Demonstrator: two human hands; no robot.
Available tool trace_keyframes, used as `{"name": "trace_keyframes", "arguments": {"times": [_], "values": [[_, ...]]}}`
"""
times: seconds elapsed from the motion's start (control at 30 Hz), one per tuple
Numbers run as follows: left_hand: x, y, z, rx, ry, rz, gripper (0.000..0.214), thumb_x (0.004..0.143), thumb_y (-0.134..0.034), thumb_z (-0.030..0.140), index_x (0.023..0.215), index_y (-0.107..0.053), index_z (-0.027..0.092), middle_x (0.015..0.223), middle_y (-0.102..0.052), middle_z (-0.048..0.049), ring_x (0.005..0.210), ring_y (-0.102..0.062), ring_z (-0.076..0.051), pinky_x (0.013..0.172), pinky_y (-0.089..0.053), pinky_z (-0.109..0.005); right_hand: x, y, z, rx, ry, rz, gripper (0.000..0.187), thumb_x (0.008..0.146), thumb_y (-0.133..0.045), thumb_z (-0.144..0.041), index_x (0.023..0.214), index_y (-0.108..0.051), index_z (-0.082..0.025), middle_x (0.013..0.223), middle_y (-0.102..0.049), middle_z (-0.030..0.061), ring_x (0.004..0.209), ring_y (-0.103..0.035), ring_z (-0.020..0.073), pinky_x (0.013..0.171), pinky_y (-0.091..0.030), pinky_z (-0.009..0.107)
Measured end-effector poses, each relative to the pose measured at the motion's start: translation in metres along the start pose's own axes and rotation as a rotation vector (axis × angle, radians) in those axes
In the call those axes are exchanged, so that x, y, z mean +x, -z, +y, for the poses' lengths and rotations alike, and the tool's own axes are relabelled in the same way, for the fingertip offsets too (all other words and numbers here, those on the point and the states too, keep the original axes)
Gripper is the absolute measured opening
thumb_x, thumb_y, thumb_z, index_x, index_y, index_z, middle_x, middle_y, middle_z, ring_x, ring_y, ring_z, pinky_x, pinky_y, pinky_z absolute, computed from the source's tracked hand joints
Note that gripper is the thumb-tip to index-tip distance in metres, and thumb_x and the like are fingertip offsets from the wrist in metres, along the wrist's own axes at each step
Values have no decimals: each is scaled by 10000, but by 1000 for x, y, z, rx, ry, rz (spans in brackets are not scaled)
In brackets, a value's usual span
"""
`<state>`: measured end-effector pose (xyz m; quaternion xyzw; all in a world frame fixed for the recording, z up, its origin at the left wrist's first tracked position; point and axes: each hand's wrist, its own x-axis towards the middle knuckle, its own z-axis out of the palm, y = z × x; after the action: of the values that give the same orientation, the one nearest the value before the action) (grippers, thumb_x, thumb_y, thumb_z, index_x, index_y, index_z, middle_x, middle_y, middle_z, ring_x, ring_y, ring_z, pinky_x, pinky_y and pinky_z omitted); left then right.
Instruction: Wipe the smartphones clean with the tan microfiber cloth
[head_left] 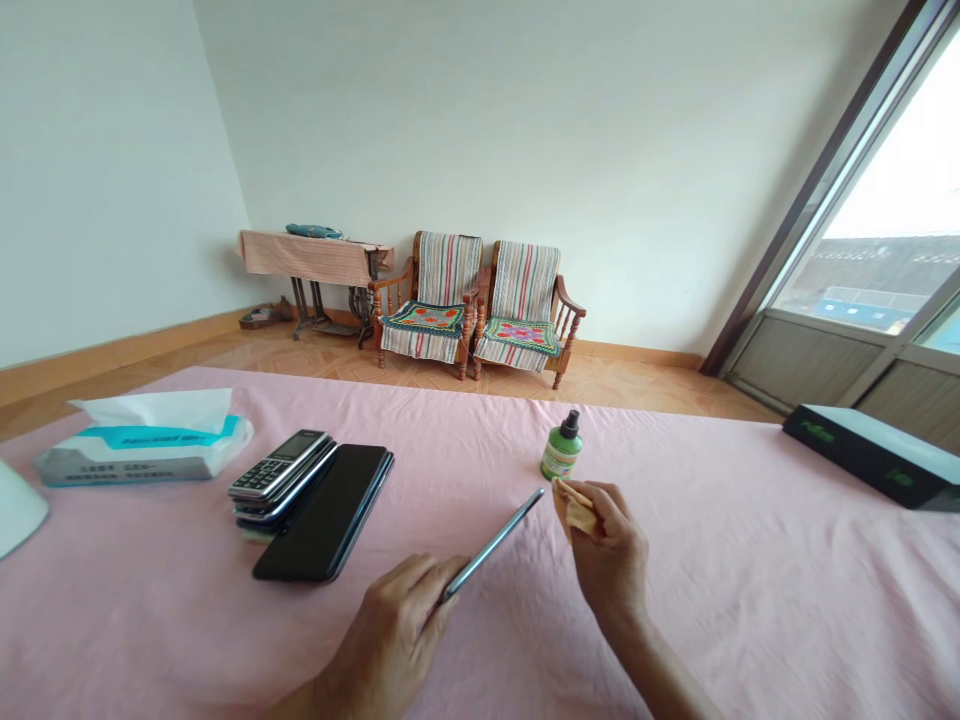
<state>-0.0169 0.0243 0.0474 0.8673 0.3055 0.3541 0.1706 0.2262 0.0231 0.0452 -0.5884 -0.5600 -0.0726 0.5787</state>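
Note:
Closed around one end of a smartphone point(495, 545), my left hand point(401, 620) holds it edge-on above the pink cloth, so its screen is hidden. My right hand point(611, 550) pinches a folded yellow cloth point(581, 512) a short way to the phone's right. Just beyond that hand stands a green spray bottle point(561, 447) with a black top, upright on the table. Left of my left hand lie a black smartphone point(326, 515) on top of another and, beside it, a stack of phones with a silver keypad phone point(281, 465) uppermost.
A tissue pack point(146, 450) lies on the left of the pink tablecloth point(465, 430), near a white rounded object point(19, 510) at the edge. A black box point(874, 455) sits at the right. Beyond the table are two wooden armchairs point(480, 300) and a cloth-covered stand point(315, 255).

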Motion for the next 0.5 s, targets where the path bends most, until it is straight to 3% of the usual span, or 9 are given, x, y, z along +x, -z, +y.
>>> {"name": "trace_keyframes", "arguments": {"times": [0.1,0.23,0.5], "values": [[1,0,1,1,-16,12,342,887,-476,101,1179,-608,221,977,-694,-76,898,-680,-204,822,-561,-283,0,-2,0,3,50,-52,151,847,-555,-200,926,-684,-192,871,-635,64,762,-622,170,657,-496,255],[-1,-2,-2,11,-2,7,344,889,-473,100,1181,-609,221,974,-691,-76,894,-677,-207,826,-561,-297,-6,-5,-4,81,107,-163,343,800,-480,-73,1048,-683,-192,887,-616,63,755,-622,152,624,-497,222],[1,0,0,-55,36,-38,357,929,-449,129,1252,-563,230,1008,-678,-82,932,-658,-210,864,-538,-309,-35,-9,-41,231,279,-330,531,801,-393,12,1234,-593,-220,923,-599,77,787,-611,147,661,-519,215]]}}
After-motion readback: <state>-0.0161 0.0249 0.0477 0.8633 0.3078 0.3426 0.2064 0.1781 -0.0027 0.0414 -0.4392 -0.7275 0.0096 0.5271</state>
